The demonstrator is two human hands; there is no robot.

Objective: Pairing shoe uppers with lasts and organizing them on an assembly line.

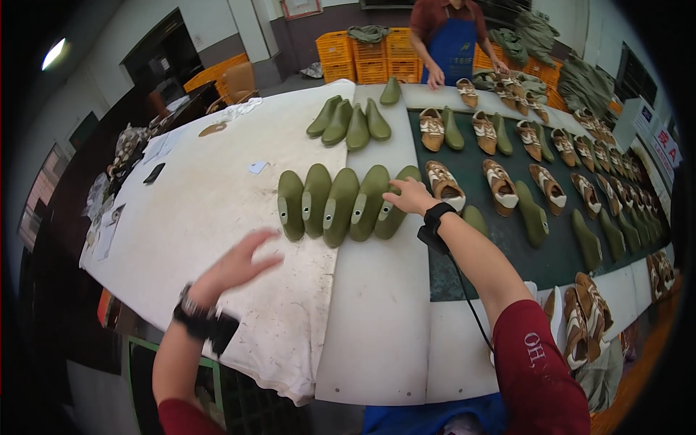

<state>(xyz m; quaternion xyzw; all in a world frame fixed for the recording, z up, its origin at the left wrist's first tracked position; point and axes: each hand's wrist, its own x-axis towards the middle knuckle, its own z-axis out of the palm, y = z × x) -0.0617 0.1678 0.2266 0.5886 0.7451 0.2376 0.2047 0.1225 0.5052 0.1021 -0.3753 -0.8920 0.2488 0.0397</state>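
Observation:
Several green shoe lasts [339, 204] lie side by side in a row on the white table [217, 203]. My right hand [410, 195] rests on the rightmost last [392, 214] of that row, fingers curled over its top. My left hand [235, 267] hovers over the white cloth in front of the row, fingers spread, holding nothing. Both wrists wear black bands. A brown and white shoe upper on a last [444, 185] sits just right of my right hand.
A second group of green lasts [349, 122] lies farther back. The dark green belt [551, 246] carries several rows of lasted brown shoes and bare lasts. A person in a blue apron [453, 40] stands at the far end near yellow crates [370, 58]. More shoes [587, 319] lie near right.

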